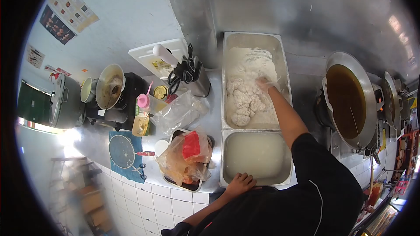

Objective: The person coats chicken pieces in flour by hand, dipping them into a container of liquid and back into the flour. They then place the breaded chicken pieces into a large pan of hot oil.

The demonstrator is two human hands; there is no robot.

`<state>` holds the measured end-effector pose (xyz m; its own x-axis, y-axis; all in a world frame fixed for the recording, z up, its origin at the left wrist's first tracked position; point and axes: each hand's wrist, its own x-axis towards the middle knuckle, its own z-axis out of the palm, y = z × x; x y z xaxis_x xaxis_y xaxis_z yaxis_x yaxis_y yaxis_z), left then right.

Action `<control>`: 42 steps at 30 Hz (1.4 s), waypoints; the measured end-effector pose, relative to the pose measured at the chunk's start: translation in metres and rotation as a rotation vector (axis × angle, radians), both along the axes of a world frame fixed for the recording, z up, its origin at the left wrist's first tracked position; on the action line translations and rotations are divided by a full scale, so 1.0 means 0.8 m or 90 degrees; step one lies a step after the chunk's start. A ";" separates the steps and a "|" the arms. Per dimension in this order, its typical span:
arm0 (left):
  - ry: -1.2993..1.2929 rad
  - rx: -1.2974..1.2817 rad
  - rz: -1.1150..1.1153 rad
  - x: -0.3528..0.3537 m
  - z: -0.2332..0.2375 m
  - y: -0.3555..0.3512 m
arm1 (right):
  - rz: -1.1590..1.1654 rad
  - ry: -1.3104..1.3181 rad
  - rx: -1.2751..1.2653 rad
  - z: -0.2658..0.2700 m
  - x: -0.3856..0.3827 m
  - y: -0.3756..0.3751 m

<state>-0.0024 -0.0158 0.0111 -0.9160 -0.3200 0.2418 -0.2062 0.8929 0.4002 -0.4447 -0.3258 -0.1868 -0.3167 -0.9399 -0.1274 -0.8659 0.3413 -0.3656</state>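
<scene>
My right hand (265,84) reaches into the deep metal tray of white flour (258,57), at the right edge of a heap of flour-coated pieces (245,100). It looks covered by a thin clear glove dusted with flour. Its fingers are blurred and partly lost in the white, so their grip does not show. My left hand (239,185) lies over the near rim of a second metal tray (225,157), bare, with fingers apart and nothing in them. Cloudy whitish liquid (256,153) fills that tray, which stands against the flour tray's near side.
A large wok of brown oil (348,100) stands right. Left are plastic bags over a tray (188,157), a holder with knives and scissors (199,81), a pink-capped bottle (146,102), a strainer (122,151) on a blue cloth and a pan (110,87) on a stove.
</scene>
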 end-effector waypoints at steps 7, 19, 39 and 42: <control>0.012 0.016 0.005 -0.002 -0.015 0.002 | 0.105 -0.272 0.409 0.123 0.015 0.142; 0.005 -0.012 0.005 0.003 -0.018 0.003 | 0.081 -0.222 0.019 -0.178 -0.058 -0.218; -0.049 -0.032 -0.037 0.016 -0.049 0.018 | 0.252 -0.073 0.081 0.048 -0.097 -0.114; -0.134 -0.086 -0.092 0.024 -0.070 0.031 | 0.140 0.207 -0.048 -0.044 -0.111 -0.183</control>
<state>0.0169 0.0093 -0.0446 -0.9844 -0.1601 0.0727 -0.1388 0.9614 0.2377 -0.5337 -0.4722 -0.2217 -0.1189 -0.9927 0.0185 -0.9901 0.1172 -0.0775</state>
